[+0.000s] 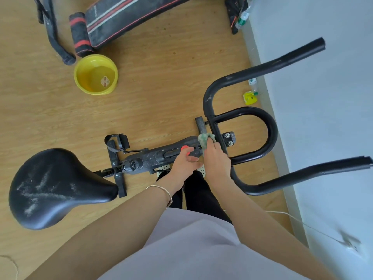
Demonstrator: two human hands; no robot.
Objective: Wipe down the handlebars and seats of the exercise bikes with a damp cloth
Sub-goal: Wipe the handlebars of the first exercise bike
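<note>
Green cloth [204, 138] bunched beyond right hand [217, 159], grip curled round it, pressed against handlebars [272, 134] stem, left hand [183, 161] slack

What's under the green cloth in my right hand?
The crumpled green cloth, gripped by the right hand, lies on the dusty black bike frame where it meets the black metal handlebars. The patch of frame directly beneath is covered, so its state cannot be seen.

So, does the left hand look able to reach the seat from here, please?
Probably yes: the left hand holds nothing, and the seat sits uncovered on its side; the right hand has the cloth.
</note>
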